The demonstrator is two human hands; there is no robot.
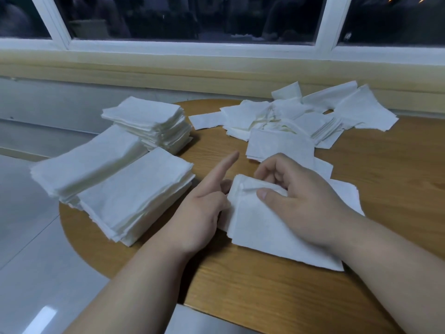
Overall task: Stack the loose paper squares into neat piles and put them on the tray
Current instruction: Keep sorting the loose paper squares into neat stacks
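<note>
White paper [260, 225]: piles [137, 196] x3, heap [289, 116] x1

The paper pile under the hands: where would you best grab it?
By its far edge and left edge, coming from above: the pile lies flat and its sheets are loose, so a pinch through all layers should keep them together. The right hand pinches the far edge, thumb on top; the left hand touches the left edge.

Loose white paper squares [284, 116], three stacks [134, 194]
</note>
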